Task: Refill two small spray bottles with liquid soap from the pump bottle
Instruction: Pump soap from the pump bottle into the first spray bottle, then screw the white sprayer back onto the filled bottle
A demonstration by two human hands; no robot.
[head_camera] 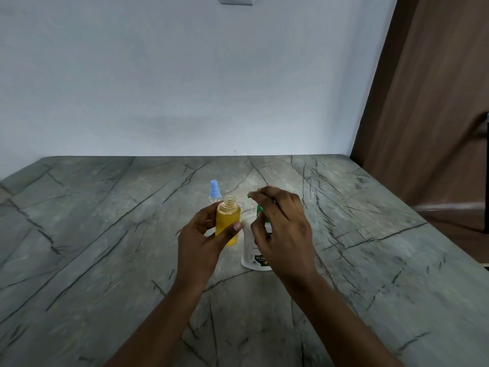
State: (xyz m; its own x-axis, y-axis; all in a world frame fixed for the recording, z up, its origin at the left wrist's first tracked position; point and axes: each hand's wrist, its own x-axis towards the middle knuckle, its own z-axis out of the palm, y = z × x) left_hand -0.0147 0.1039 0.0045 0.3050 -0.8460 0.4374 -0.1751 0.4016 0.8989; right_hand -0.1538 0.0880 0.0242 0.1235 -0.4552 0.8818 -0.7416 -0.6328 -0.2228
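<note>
My left hand grips a small clear spray bottle that is uncapped and nearly full of yellow-orange soap, held upright above the table. Just right of it stands the white pump bottle with a green pump head. My right hand rests on top of that pump head, fingers curled over it, and hides most of the pump. The green nozzle tip points toward the open neck of the held bottle. A second small bottle with a light blue spray cap stands behind the held one, mostly hidden.
A grey marbled stone table spreads wide on all sides of the bottles. A white wall backs it. A brown wooden door stands at the right, past the table's right edge.
</note>
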